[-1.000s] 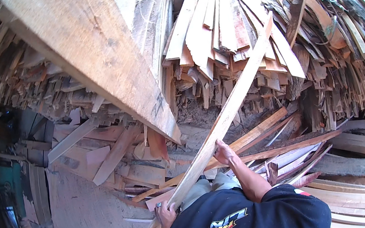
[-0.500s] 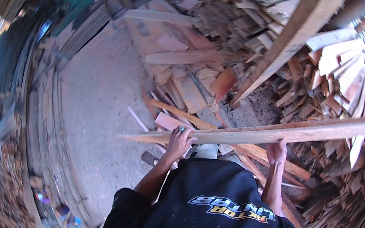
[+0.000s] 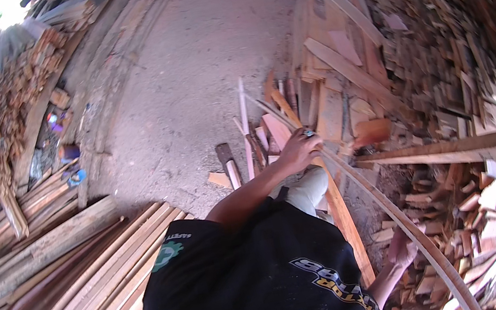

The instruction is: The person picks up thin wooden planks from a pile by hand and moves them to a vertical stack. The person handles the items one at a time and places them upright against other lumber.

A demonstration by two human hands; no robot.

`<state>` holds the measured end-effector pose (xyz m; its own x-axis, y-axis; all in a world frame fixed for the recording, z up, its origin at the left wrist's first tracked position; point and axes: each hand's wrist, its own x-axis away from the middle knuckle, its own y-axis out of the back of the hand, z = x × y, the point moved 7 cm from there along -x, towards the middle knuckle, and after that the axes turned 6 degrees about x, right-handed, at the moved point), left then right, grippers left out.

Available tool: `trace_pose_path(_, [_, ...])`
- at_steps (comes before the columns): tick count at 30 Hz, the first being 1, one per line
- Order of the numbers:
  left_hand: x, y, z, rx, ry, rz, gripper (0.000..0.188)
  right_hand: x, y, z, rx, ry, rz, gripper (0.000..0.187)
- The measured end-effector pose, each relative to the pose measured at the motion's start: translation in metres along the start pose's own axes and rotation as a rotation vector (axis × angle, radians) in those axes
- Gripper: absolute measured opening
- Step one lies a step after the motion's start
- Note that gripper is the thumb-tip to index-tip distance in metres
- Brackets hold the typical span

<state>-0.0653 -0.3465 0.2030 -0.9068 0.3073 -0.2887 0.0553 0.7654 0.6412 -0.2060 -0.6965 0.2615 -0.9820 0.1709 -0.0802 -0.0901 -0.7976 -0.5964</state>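
So the biggest thing around you is the dusty grey floor (image 3: 199,64). Right of it there's a huge brown heap of wood offcuts (image 3: 458,31), and at your lower left a stack of long, light-brown wooden planks (image 3: 101,300), way more in view than half a second ago since your view has swung round to the left.

Your long, thin, pale-brown wooden plank (image 3: 390,206) slants from in front of your body down to the lower right. Before, it ran nearly straight across with its wide face showing; now you're seeing a narrow edge. A flat orange-brown wooden board (image 3: 341,211) lies under it, by your leg.

Your left hand (image 3: 300,150) is gripping the plank up top. Your right hand (image 3: 402,248) is up against it lower down, but can't tell if those fingers are wrapped round.

Smaller stuff: a dark, blocky-headed tool with a pale handle (image 3: 226,159) on the floor, plus a little bright-blue roundish item (image 3: 76,178) at left, maybe a container, too small to see inside.
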Motion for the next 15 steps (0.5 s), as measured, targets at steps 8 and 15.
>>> trace_pose_path(8, [-0.029, 0.016, 0.036, -0.05, -0.101, 0.054, 0.027, -0.013, -0.021, -0.023, 0.15, 0.048, -0.023, 0.049])
trace_pose_path(15, [-0.074, 0.051, 0.14, -0.068, -0.182, 0.026, 0.022, -0.067, -0.088, -0.097, 0.319, 0.143, 0.027, 0.045])
